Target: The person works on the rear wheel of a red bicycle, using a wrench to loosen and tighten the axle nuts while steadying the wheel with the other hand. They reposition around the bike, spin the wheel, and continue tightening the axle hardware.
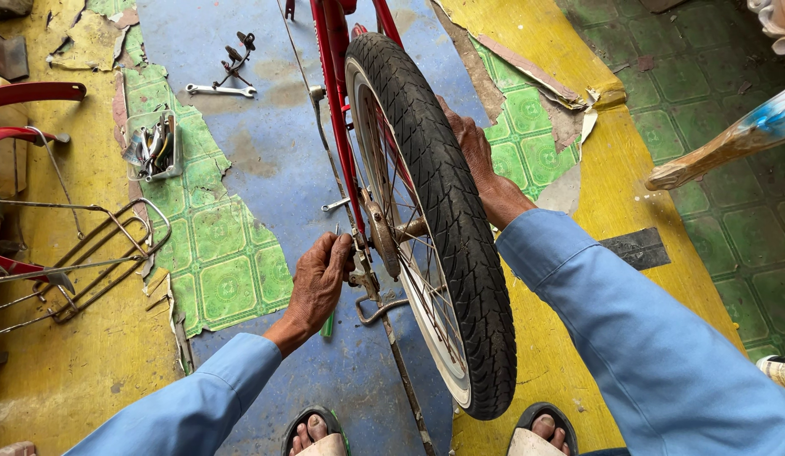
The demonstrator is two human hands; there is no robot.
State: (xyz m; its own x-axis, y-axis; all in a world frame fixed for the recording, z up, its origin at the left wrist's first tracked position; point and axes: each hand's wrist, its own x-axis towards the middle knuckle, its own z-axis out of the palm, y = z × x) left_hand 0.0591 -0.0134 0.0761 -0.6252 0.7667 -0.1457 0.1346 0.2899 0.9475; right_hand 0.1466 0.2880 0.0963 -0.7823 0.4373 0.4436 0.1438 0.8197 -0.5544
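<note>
While the bicycle wheel [435, 211] stands upright on its black tyre, its plane runs lengthwise from the person's feet away up the floor, held in the red frame [332, 84]; the axle points crosswise, left to right, at about mid-height of the wheel. The left hand [318, 283] is curled shut at the axle's left end, its grip closed around a green-handled tool [328, 323] whose handle sticks out below the fist toward the feet; the hub lies just to the right of that grip, touching or nearly so. The right hand [475, 150] lies on the far side of the tyre, fingers bent over the tread, partly hidden behind the rubber; a small tray of tools [156, 148] sits well off to the left on the floor.
</note>
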